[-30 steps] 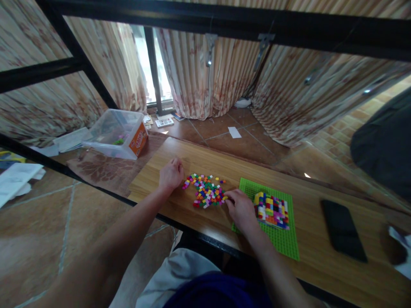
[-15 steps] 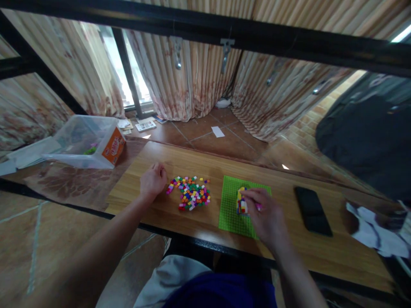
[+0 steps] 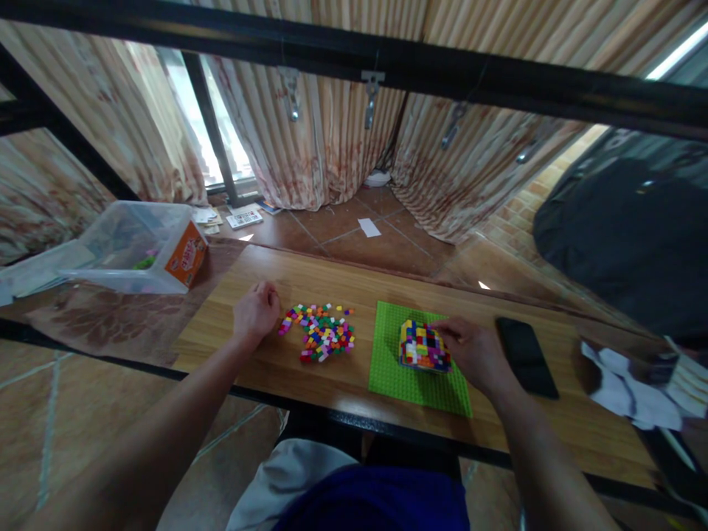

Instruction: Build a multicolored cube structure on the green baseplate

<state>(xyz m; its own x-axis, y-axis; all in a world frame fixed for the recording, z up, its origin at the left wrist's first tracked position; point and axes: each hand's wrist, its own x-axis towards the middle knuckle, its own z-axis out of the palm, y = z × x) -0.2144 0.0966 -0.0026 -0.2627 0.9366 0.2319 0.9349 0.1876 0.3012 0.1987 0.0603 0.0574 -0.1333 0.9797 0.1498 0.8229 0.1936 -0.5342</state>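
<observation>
A small structure of many-coloured building bricks [image 3: 425, 346] stands on a green studded baseplate [image 3: 387, 376]. My right hand [image 3: 474, 352] is at the structure's far right corner, thumb and fingers pinched together at its upper edge. Whatever may be between those fingertips is too small to make out. To the left lies a loose pile of small coloured bricks [image 3: 329, 335]. Beside that pile, on its left, my left hand [image 3: 257, 313] rests on the wooden table [image 3: 321, 387] with fingers curled in. The inside of that curl is hidden from me.
A black phone [image 3: 526, 358] lies right of the baseplate, with crumpled white paper [image 3: 625, 387] farther right. Beyond the table's left end sits a clear plastic box [image 3: 133, 243] with an orange label. A dark metal bar [image 3: 332, 44] crosses above, before the curtains [image 3: 326, 147].
My right hand has shifted from over the brick structure to its right corner, uncovering the coloured top. My left hand stays curled by the pile. The view has turned slightly.
</observation>
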